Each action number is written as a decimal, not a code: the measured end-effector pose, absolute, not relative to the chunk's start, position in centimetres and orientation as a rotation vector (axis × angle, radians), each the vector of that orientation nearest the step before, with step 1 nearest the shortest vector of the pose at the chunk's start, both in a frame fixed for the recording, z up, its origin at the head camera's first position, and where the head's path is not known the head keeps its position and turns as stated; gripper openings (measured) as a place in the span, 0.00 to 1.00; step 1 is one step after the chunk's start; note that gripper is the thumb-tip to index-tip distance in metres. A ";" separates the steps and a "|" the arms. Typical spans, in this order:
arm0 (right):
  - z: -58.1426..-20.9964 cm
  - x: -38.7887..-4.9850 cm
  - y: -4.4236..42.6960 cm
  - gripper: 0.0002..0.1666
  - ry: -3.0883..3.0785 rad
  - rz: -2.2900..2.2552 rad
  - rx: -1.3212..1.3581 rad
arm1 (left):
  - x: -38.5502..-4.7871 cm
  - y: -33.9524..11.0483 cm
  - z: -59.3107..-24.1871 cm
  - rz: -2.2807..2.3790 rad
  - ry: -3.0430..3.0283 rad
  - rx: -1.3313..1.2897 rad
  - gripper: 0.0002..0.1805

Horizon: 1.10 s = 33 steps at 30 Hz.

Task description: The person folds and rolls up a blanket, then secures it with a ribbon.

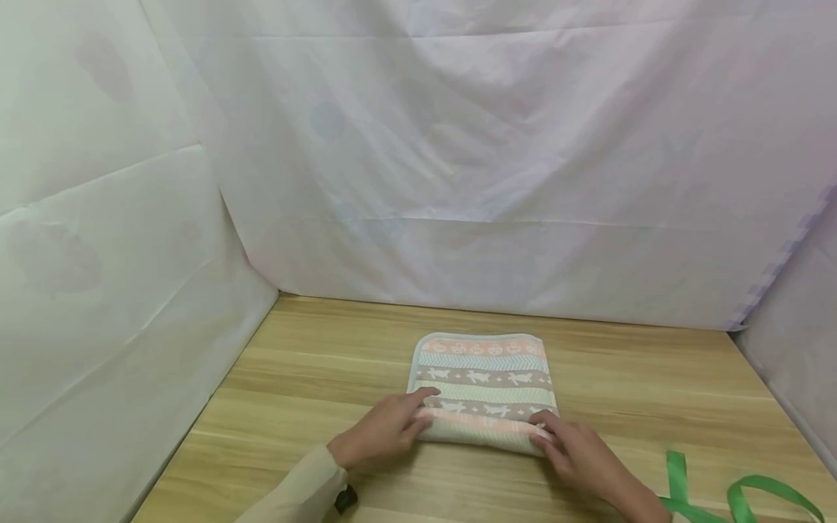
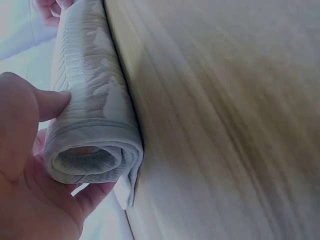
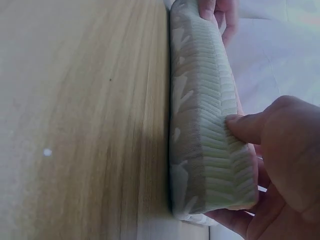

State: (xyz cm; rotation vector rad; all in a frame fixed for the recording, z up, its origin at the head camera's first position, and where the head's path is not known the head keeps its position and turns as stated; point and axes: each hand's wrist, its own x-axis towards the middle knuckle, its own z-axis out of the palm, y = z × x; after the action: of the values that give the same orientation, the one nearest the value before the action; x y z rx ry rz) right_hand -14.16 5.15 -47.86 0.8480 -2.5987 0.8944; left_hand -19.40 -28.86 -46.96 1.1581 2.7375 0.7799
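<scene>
A quilted cloth mat (image 1: 484,374) with pastel patterned bands and grey edging lies on the wooden table, its near part rolled up and its far part flat. My left hand (image 1: 386,430) grips the left end of the roll. In the left wrist view, the thumb of the left hand (image 2: 35,165) presses the roll's side, and the spiral end of the rolled mat (image 2: 92,150) shows. My right hand (image 1: 578,454) holds the right end. The right wrist view shows the right hand (image 3: 280,155) with its thumb on the mat's zigzag band (image 3: 220,125) and fingers curled under the end.
A looped green ribbon (image 1: 680,479) lies at the table's near right, partly out of frame. Pale sheets (image 1: 458,160) hang behind and at both sides of the wooden table (image 1: 314,363). A dark band (image 1: 345,499) sits by the left sleeve.
</scene>
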 end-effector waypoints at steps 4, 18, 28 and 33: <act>-47.6 -14.6 5.0 0.12 -2.606 0.918 0.843 | -19.9 -28.9 -46.7 0.852 2.673 1.030 0.24; -47.9 -16.2 5.2 0.09 -2.799 1.027 0.538 | -20.7 -28.8 -47.4 0.943 2.725 0.784 0.28; -48.4 -17.3 4.9 0.15 -2.825 0.921 0.368 | -21.4 -28.1 -47.6 0.925 2.869 0.685 0.29; -48.4 -17.5 4.6 0.15 -2.872 0.884 0.327 | -21.8 -27.9 -47.3 0.947 2.851 0.567 0.29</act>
State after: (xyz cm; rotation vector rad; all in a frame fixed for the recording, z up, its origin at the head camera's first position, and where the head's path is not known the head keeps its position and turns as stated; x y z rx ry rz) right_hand -17.53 4.65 -48.37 0.3272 -2.8718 0.8842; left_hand -21.76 -27.89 -47.32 0.5668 2.8513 0.9470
